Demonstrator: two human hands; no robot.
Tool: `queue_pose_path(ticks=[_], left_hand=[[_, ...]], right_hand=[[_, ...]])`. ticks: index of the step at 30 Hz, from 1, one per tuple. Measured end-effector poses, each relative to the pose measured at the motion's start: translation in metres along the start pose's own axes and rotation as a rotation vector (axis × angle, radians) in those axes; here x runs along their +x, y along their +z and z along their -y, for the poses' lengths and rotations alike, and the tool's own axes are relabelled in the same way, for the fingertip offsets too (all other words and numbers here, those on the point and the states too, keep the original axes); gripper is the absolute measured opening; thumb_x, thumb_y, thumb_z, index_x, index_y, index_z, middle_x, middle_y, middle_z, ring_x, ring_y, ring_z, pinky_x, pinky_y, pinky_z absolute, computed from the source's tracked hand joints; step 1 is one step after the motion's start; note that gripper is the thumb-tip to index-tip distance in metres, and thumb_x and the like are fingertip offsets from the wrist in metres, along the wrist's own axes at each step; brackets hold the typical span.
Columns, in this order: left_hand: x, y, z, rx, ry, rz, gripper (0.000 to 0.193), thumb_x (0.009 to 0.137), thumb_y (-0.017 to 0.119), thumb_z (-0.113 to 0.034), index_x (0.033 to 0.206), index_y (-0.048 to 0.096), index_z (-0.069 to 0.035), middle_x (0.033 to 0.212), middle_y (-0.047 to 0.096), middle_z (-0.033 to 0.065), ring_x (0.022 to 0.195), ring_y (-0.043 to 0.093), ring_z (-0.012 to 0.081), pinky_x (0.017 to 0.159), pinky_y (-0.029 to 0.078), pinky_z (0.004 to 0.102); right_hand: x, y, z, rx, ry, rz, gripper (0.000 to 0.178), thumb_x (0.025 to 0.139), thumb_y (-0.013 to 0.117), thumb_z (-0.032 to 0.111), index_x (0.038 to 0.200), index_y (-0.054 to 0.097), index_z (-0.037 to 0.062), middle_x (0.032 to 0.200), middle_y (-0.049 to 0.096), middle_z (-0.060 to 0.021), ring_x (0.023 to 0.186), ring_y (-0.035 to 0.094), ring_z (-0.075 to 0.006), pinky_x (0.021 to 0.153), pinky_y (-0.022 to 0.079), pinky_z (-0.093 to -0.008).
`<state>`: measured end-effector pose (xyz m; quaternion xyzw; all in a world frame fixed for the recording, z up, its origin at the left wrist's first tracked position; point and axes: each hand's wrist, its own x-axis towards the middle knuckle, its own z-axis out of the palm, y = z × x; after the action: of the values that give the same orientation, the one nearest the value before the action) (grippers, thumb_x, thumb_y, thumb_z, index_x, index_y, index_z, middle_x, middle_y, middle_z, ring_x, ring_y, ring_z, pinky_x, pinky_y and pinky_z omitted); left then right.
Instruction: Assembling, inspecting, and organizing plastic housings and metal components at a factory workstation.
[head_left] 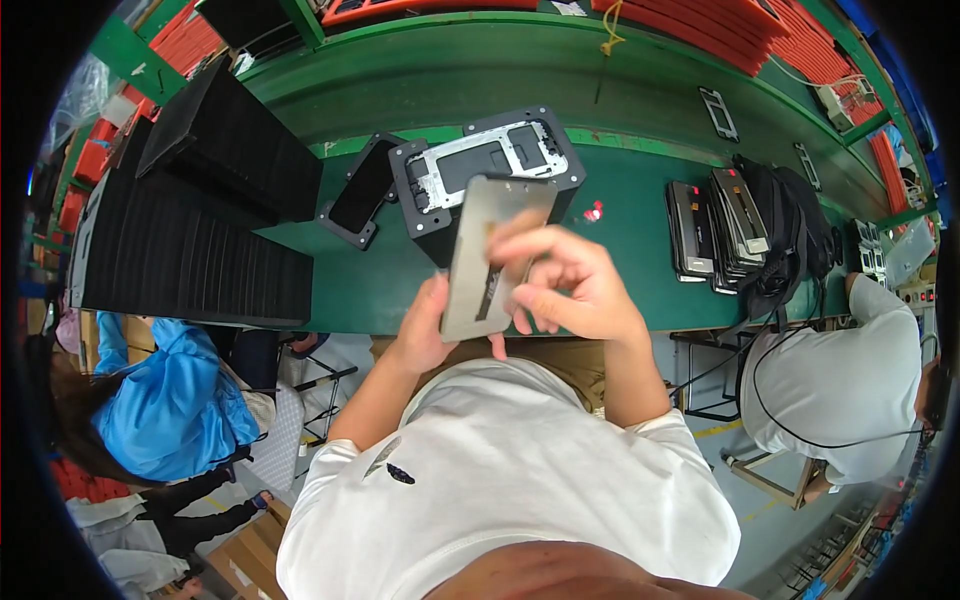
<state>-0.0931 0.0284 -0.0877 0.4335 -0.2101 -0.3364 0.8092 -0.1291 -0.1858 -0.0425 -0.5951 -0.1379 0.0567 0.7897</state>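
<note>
My left hand (423, 327) is closed around the lower left edge of a flat grey phone screen panel (480, 225), holding it tilted above the table's near edge. A dark strip and a small orange patch show on the panel's upturned face. Over that face is my right hand (575, 285), its index finger stretched across the panel and blurred by motion. The thumb stands apart from the index finger, and the other fingers are curled. Behind the panel, a black block fixture (567, 172) carries a silver phone-shaped frame (430, 184); the panel hides part of both.
A black plate with a dark panel (362, 190) lies left of the fixture. Tall black stacked trays (200, 265) stand at the left. Several grey panels (738, 215) lie beside a black bag (785, 220) at the right. Co-workers sit on both sides (170, 400) (840, 385).
</note>
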Motion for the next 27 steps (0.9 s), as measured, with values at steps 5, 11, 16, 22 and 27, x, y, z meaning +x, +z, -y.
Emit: queue_pose_path(ticks=[5,11,16,22,27], left_hand=[[0.012,-0.001,-0.051,0.254,0.187,0.004,0.082,0.103,0.033,-0.062,0.155,0.034,0.001,0.145,0.053,0.0252,0.105,0.066,0.0298,0.072,0.059,0.0346],[0.057,-0.002,-0.110,1.402,0.526,-0.187,0.065,0.094,0.070,-0.028,0.151,0.048,-0.006,0.135,0.061,0.0136,0.112,0.061,0.0258,0.095,0.049,0.0340],[0.083,-0.015,-0.095,1.477,0.373,-0.250,0.077,0.087,0.079,-0.032,0.151,0.046,-0.006,0.128,0.063,0.0169,0.117,0.058,0.0330,0.102,0.047,0.0409],[0.096,-0.014,-0.089,1.558,0.379,-0.231,0.082,0.086,0.080,-0.033,0.154,0.042,-0.007,0.126,0.064,0.0168,0.119,0.057,0.0332,0.101,0.048,0.0420],[0.101,-0.007,-0.091,1.617,0.419,-0.194,0.088,0.080,0.084,-0.031,0.154,0.042,-0.006,0.124,0.066,0.0166,0.114,0.059,0.0333,0.101,0.048,0.0429]], right_hand=[[0.023,-0.027,0.024,-0.481,-0.168,0.406,0.026,0.094,0.066,0.003,0.119,0.066,-0.0039,0.073,0.069,-0.0058,0.053,0.058,-0.0057,0.048,0.042,-0.0203],[0.068,-0.098,0.033,-0.314,-0.250,-0.142,0.022,0.105,0.057,0.020,0.107,0.067,0.0015,0.067,0.059,0.0027,0.060,0.056,-0.0050,0.057,0.043,-0.0187],[0.104,-0.117,-0.011,-0.481,-0.308,-0.343,0.031,0.107,0.052,0.028,0.119,0.067,0.0027,0.094,0.070,-0.0003,0.085,0.062,-0.0072,0.075,0.047,-0.0217],[0.093,-0.108,-0.023,-0.049,-0.099,-0.315,0.049,0.107,0.050,0.035,0.147,0.052,0.0056,0.141,0.058,-0.0061,0.125,0.051,-0.0138,0.101,0.039,-0.0275],[0.089,-0.100,-0.029,-0.092,-0.029,-0.277,0.056,0.106,0.052,0.030,0.155,0.043,0.0047,0.155,0.045,-0.0089,0.140,0.042,-0.0184,0.114,0.031,-0.0295]])
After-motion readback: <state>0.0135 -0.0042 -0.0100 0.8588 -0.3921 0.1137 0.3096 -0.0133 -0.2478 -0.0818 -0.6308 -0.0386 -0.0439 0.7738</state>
